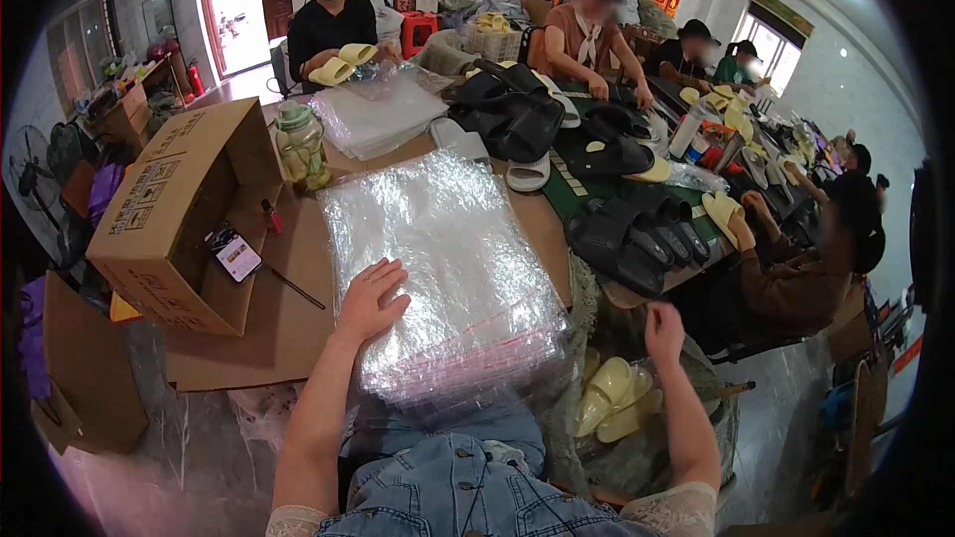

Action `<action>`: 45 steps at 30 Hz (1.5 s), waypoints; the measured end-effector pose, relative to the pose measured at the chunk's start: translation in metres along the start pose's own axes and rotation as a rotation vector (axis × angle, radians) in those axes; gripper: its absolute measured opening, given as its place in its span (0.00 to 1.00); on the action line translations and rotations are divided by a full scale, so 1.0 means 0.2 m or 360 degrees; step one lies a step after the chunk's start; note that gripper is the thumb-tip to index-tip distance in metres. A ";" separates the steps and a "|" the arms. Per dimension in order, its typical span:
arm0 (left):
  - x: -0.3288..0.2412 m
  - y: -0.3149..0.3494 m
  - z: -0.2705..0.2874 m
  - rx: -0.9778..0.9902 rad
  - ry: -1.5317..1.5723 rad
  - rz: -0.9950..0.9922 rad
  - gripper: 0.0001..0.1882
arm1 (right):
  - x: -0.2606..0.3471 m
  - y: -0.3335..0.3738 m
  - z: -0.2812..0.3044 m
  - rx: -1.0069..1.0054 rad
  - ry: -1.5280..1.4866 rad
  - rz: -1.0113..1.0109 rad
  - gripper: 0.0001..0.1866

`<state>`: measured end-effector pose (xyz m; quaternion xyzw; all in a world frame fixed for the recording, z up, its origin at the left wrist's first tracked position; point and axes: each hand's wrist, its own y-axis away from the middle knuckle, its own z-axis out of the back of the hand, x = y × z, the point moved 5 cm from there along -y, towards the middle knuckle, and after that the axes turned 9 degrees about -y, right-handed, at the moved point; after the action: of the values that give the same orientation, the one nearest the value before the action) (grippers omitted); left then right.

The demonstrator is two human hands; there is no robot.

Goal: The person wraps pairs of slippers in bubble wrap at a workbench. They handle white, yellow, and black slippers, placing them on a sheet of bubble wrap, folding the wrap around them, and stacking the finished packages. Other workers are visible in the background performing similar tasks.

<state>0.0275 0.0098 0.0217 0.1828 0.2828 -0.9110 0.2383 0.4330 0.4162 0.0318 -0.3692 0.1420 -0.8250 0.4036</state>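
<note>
My left hand [372, 300] lies flat, fingers spread, on a stack of clear plastic bags [428, 209] with pink-edged seals at the near side. On the right, my right hand [665, 333] is raised with its fingers curled in; nothing shows sticking out of it. It is just in front of several black slide slippers [622, 239] on the table edge, apart from them. Below it, several pale yellow slippers [619, 388] lie in a mesh sack [567, 438] beside my lap.
An open cardboard box [169, 209], a phone [237, 257] and a glass jar [302, 149] stand left of the bags. More clear bags [378, 114] and a pile of black slippers [512, 114] lie beyond. Co-workers sit around the table, one holding yellow slippers [343, 65].
</note>
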 end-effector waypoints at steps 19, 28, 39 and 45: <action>-0.35 0.05 -0.08 0.0246 -0.0499 -0.0150 0.30 | 0.11 -0.60 -0.54 0.0159 0.0444 -0.0401 0.22; -0.29 0.02 -0.06 0.0154 -0.0033 0.0102 0.17 | 0.09 -0.39 -0.40 -0.0104 0.0142 -0.0134 0.18; -0.36 0.00 0.01 0.0112 -0.0058 0.0157 0.20 | 1.23 0.11 -0.09 0.0803 -0.0664 0.0547 0.11; -0.57 0.00 0.12 0.0115 -0.0034 -0.0119 0.20 | 1.37 0.13 -0.30 0.0896 -0.0376 0.0574 0.14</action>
<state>0.1165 0.0329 0.0924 0.1707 0.2538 -0.9308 0.2002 0.2948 0.1852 0.1120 -0.3053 -0.0757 -0.6989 0.6424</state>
